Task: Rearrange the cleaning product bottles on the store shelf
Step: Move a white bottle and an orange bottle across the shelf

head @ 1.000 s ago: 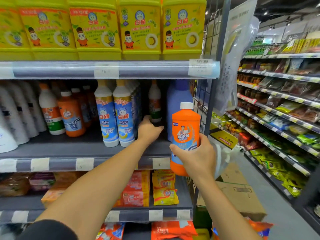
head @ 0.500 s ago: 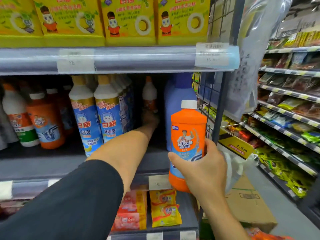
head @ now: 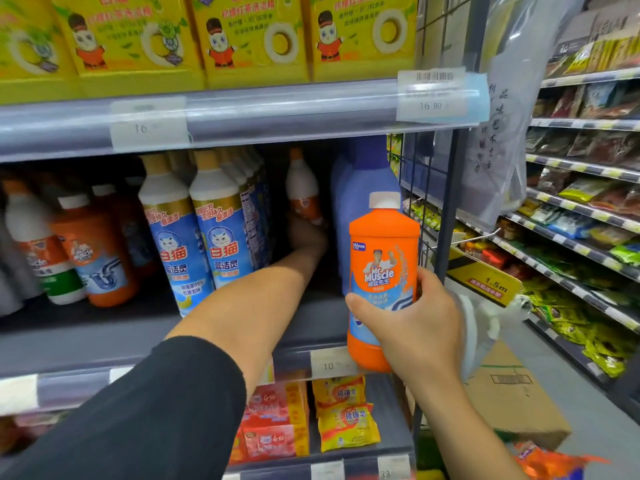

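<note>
Orange bottle (head: 382, 258) in right hand (head: 415, 327), left hand (head: 306, 237) shadowed

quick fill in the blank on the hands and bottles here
The right hand holds a Mr Muscle bottle whose cap is ____.
The left hand reaches toward a small bottle at the ____ of the shelf.
The price tag just below the held bottle reads ____.
Missing words: white; back; 10.
</note>
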A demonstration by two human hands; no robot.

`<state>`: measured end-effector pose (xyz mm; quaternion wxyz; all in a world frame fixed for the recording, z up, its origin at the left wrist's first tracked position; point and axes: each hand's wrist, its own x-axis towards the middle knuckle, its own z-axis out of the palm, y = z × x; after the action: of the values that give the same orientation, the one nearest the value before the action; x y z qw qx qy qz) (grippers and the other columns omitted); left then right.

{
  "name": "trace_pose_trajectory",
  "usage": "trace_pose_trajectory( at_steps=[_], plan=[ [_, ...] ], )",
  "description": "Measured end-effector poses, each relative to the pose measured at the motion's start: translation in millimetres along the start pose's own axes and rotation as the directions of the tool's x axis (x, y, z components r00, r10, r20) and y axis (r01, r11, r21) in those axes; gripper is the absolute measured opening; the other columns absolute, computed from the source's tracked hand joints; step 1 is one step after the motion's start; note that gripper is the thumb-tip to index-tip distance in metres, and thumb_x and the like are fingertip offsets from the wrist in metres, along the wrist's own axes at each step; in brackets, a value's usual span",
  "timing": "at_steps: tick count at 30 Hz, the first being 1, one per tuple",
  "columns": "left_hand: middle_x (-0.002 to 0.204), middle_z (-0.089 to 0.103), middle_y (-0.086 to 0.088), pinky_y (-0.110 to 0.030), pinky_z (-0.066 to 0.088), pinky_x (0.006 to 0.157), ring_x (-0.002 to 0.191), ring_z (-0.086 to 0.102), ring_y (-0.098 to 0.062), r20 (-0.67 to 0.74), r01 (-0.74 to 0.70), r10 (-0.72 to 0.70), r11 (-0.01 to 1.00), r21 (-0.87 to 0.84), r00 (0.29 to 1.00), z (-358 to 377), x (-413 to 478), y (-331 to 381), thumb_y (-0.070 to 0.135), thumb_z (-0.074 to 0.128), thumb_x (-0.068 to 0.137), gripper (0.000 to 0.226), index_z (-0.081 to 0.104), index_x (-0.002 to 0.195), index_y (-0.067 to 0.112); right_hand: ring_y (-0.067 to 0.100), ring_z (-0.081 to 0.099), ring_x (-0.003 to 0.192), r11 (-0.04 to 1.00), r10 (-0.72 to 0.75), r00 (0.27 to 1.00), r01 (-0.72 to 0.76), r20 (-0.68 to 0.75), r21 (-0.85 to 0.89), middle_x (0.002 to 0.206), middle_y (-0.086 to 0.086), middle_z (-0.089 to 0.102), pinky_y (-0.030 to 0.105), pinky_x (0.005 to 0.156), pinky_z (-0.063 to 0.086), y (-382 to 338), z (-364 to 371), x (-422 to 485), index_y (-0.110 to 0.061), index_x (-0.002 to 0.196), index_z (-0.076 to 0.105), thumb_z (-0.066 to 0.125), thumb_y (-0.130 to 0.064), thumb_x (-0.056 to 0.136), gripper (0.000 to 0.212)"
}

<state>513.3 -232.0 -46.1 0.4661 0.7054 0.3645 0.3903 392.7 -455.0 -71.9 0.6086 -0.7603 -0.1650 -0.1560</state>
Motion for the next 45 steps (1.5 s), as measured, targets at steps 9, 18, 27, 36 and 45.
trace_pose_trajectory(
  at_steps=[9, 18, 27, 36, 45],
  plan=[
    [0.122, 0.062, -0.017, -0.035, 0.048, 0.087, 0.109, 0.061, -0.033, 0.032, 0.028, -0.029, 0.999, 0.016, 0.999, -46, -69, 6, 0.022, 0.077, 0.076, 0.062, 0.043, 0.126, 0.006, 0.001, 0.064, 0.075, 0.999, 0.035, 0.999, -0.035, 0.011, 0.013, 0.082, -0.017, 0.065, 0.026, 0.062, 0.052, -16, -24, -12, -0.028, 0.097, 0.061, 0.076, -0.066, 0.047, 0.065],
    [0.120, 0.062, -0.019, -0.043, 0.051, 0.089, 0.108, 0.061, -0.035, 0.003, -0.047, 0.047, 0.996, 0.073, 0.999, -107, -149, 16, 0.025, 0.086, 0.067, 0.069, 0.047, 0.120, 0.005, 0.003, 0.063, 0.075, 1.000, 0.015, 0.999, -0.017, 0.052, 0.021, 0.086, -0.011, 0.067, 0.027, 0.062, 0.051, -36, -62, -43, -0.023, 0.102, 0.062, 0.085, -0.051, 0.055, 0.059],
    [0.104, 0.068, 0.001, -0.034, 0.053, 0.076, 0.089, 0.064, -0.015, 0.017, -0.114, 0.113, 0.992, 0.049, 0.993, -189, -222, 8, 0.034, 0.088, 0.060, 0.060, 0.058, 0.109, 0.020, -0.005, 0.059, 0.073, 0.996, 0.004, 0.994, -0.014, 0.109, 0.092, 0.079, -0.027, 0.056, 0.023, 0.061, 0.050, -51, -60, -70, -0.038, 0.095, 0.053, 0.080, -0.062, 0.050, 0.058],
    [0.089, 0.067, 0.014, -0.024, 0.050, 0.065, 0.082, 0.065, -0.004, -0.136, -0.064, 0.056, 0.997, -0.049, 0.989, -292, -226, -34, 0.044, 0.087, 0.053, 0.054, 0.057, 0.097, 0.035, -0.007, 0.063, 0.069, 0.992, -0.048, 0.965, 0.016, 0.258, 0.124, 0.080, -0.021, 0.066, 0.022, 0.058, 0.049, -81, -16, -117, -0.032, 0.096, 0.061, 0.080, -0.060, 0.049, 0.059],
    [0.089, 0.070, 0.011, -0.034, 0.057, 0.070, 0.082, 0.068, -0.011, -0.158, -0.007, 0.004, 1.000, -0.016, 0.987, -408, -169, -94, 0.043, 0.087, 0.054, 0.049, 0.060, 0.093, 0.034, 0.005, 0.067, 0.078, 0.990, -0.055, 0.929, 0.003, 0.366, 0.141, 0.088, -0.016, 0.068, 0.041, 0.072, 0.059, -139, 102, -176, -0.031, 0.098, 0.061, 0.083, -0.055, 0.052, 0.056]
  ],
)
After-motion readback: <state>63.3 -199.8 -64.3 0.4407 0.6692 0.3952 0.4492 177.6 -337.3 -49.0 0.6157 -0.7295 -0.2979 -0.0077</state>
